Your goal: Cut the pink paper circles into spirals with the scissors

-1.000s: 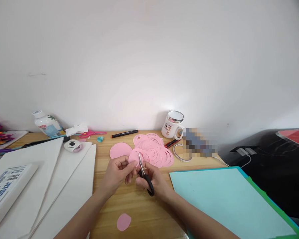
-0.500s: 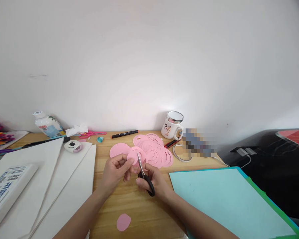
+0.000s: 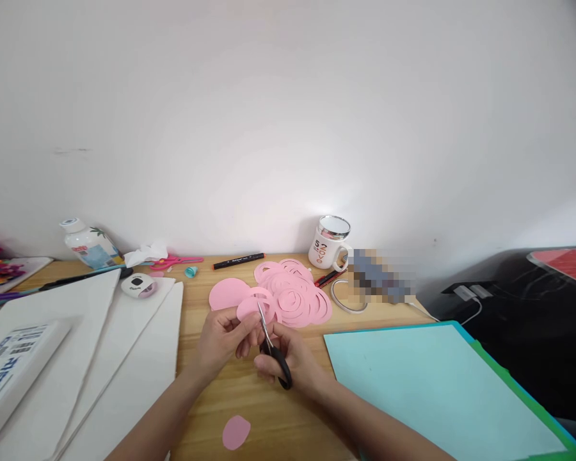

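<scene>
My left hand (image 3: 223,339) pinches a round pink paper piece (image 3: 247,308) between thumb and fingers, in front of the pile. In my right hand (image 3: 290,358) are scissors (image 3: 278,362) with black handles, fingers wrapped round the grips. Their metal blades point up and left and lie against the pink piece; whether they have cut through at this spot I cannot tell. Behind my hands is a heap of pink paper rings and spirals (image 3: 295,298), with a plain pink disc (image 3: 228,293) at its left. Nearer me, a small pink oval scrap (image 3: 236,432) lies on the wooden table (image 3: 269,416).
White boards (image 3: 139,358) with a white box (image 3: 22,362) cover the left side. Light blue sheets (image 3: 427,384) lie at right. Along the wall stand a bottle (image 3: 93,246), pink scissors (image 3: 175,261), a black marker (image 3: 239,260) and a white mug (image 3: 329,246).
Both hands have shifted slightly left and down with the pink paper and the scissors. The paper has turned a little in my left hand. The view has tilted slightly.
</scene>
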Tool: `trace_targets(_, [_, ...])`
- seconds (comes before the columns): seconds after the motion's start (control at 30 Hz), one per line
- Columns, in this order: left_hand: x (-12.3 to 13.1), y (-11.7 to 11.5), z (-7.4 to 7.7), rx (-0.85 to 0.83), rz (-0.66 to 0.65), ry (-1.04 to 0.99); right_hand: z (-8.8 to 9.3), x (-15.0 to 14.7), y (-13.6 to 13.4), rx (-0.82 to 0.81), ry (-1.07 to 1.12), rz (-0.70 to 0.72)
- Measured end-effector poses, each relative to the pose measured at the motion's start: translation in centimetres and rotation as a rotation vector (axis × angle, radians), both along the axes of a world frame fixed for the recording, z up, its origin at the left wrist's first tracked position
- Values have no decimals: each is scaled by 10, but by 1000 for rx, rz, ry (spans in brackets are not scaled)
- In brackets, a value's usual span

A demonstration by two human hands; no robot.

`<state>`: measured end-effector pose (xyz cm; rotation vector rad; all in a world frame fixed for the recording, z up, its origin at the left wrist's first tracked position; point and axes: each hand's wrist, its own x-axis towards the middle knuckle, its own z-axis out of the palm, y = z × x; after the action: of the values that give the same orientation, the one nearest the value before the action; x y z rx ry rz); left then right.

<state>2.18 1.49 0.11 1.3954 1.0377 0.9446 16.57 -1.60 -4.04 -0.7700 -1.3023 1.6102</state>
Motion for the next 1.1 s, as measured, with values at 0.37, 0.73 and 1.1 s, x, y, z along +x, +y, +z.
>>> trace_targets(0.37, [-6, 4, -3, -71, -122, 47, 4, 3, 2, 10, -37, -3])
trace_targets(0.73, [-9, 4, -1, 28, -80, 71, 7, 2, 0, -38, 16, -32])
trace_targets(1.1, [-10, 3, 0, 69, 4, 27, 4, 2, -1, -95, -25, -22])
